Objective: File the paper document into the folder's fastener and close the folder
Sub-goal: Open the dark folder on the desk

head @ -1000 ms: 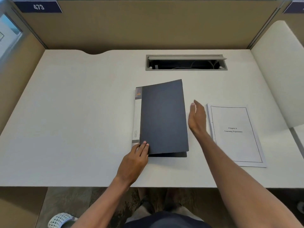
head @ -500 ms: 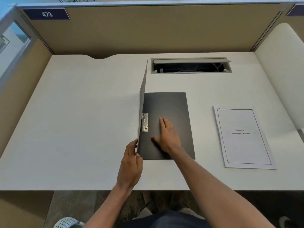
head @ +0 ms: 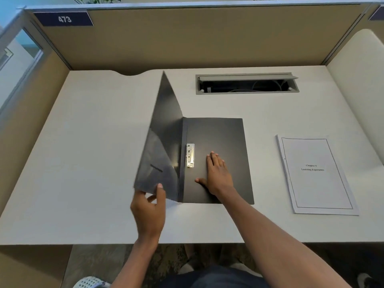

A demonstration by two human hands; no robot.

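**Hands opening the folder; document not yet filed**

The left hand (head: 148,213) pinches the near corner of the raised front cover (head: 164,146) of the dark grey plastic folder (head: 218,142). The right hand (head: 218,175) lies flat and open on its back panel, beside the silver metal fastener (head: 190,155). The white printed paper document (head: 315,175) rests well apart on the white desk (head: 83,163). Judged remaining: threading the document, clamping, closing.

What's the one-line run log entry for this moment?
stage: opening folder | left hand: gripping front cover | right hand: flat on back cover | document: unfiled, on desk
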